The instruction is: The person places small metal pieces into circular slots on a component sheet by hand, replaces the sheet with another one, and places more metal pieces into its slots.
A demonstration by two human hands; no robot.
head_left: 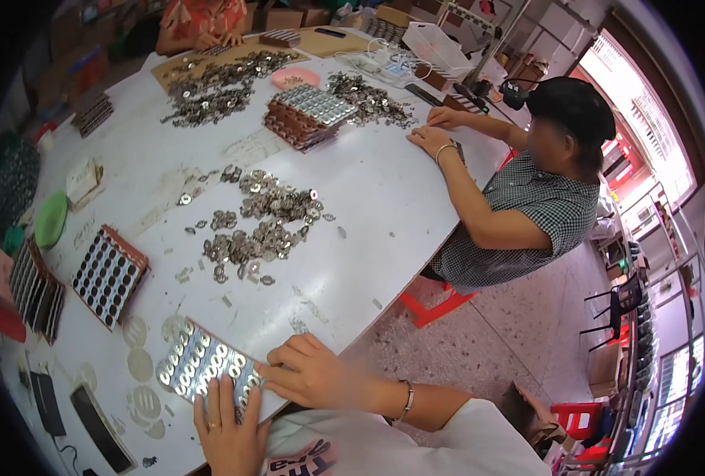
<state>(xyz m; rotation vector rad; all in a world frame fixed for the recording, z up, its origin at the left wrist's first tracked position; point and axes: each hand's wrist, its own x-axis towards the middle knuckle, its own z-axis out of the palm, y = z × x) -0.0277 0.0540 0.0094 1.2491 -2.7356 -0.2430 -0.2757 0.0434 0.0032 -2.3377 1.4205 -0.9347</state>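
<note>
A flat, blue-grey tray set with rows of silvery oval pieces [194, 325] is placed at the near edge of the broad white table [368, 182], left of centre. Its near part is covered by the left hand [232, 432], which is laid palm down with the fingers extended and loose. The tray's right edge is met by the bent fingers of the right hand [313, 373]; whether a piece is pinched there cannot be told. Dark lettering [309, 462] is printed on the wearer's pale shirt [416, 448], partly cut off by the lower rim. Farther off, loose silvery metal pieces [285, 205] are heaped. To the left, a tray of dark round pieces [106, 274] is propped at a tilt, with a light-green plastic bowl [51, 220] beyond it. On the far right, a person in a checked shirt [527, 206] is seated at the table.
</note>
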